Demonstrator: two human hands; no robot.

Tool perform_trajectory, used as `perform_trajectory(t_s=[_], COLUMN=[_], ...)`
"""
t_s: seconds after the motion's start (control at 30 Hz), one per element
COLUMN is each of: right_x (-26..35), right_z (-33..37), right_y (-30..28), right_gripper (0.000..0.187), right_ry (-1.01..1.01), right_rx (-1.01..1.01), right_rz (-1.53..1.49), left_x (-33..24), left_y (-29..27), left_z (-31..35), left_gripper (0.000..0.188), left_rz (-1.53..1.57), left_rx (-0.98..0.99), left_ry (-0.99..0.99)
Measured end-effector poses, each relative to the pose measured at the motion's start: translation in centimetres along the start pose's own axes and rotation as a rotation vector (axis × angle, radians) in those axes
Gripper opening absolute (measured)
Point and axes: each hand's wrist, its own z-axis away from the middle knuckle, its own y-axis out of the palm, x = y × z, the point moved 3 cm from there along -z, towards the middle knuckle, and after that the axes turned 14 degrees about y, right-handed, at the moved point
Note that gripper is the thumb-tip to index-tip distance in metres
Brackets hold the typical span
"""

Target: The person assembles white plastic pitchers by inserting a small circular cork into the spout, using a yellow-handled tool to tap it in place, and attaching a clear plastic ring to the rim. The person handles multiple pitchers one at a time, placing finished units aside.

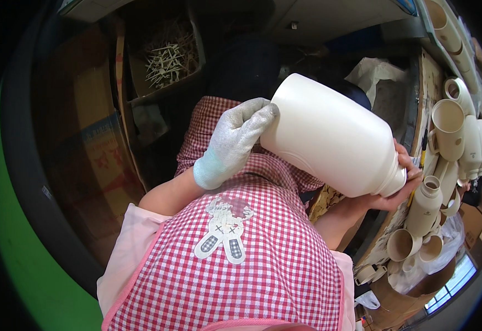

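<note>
Fingers (257,105): 2 sets are holding 1 white bottle (329,138), neither spreading wide; the left is gripping the base edge, the right is wrapping the neck.
Carton, far left: brown printed cardboard (106,151) is standing in shadow.
Box, upper left: pale slender pieces (165,63) are lying in a loose heap inside.
Left hand (234,138): gloved, it is steadying the broad end; fingertips behind the rim are hiding, so their spread there cannot be told. A flat, light hold is probably serving best, sparing the smooth finish from marks.
Apron: red-and-white checked cloth (246,237) is covering the lap, below the bottle.
White bottle: it is hanging tilted between the 2 hands, base toward upper left, neck toward lower right; supporting both ends evenly is likely giving the surest control when turning it.
Right hand (394,202): bare, it is cupping the narrow end; keeping pressure gentle at the rim seems wise.
Bench, right: a speckled board (427,83) is running alongside; 1 handled cream mug (449,118) and 1 necked cream bottle (424,207) are standing near, so ample clearance seems worth allowing against knocks.
</note>
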Motion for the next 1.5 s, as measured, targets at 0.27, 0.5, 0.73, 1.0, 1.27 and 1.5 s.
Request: perform_trajectory(t_s=[0.27, 0.5, 0.73, 1.0, 1.27, 1.5], right_x=[0.0, 0.6, 0.2, 0.4, -0.1, -0.2], right_z=[1.0, 0.3, 0.2, 0.2, -0.2, 0.0], right_y=[-0.1, -2.6, -2.5, -2.2, -2.8, -3.2], right_gripper=[0.040, 0.038, 0.039, 0.040, 0.039, 0.039], right_ry=[0.082, 0.002, 0.096, 0.154, 0.198, 0.193], right_rx=[-0.087, -0.038, 0.045, 0.012, 0.035, -0.051], right_rz=[0.040, -0.070, -0.291, -0.269, -0.318, -0.297], left_x=[-0.2, -0.7, -0.6, -0.6, -0.8, -0.2], left_y=[0.0, -0.6, -0.7, -1.0, -1.1, -1.4], left_z=[-0.7, 0.1, 0.2, 0.0, 0.1, 0.1], left_gripper=[0.055, 0.051, 0.044, 0.042, 0.043, 0.043], left_rz=[0.160, -0.013, 0.100, -0.022, -0.096, 0.022], left_rx=[-0.018, 0.184, 0.214, 0.239, 0.248, 0.277], left_ry=[-0.038, -0.040, -0.064, -0.110, -0.100, -0.099])
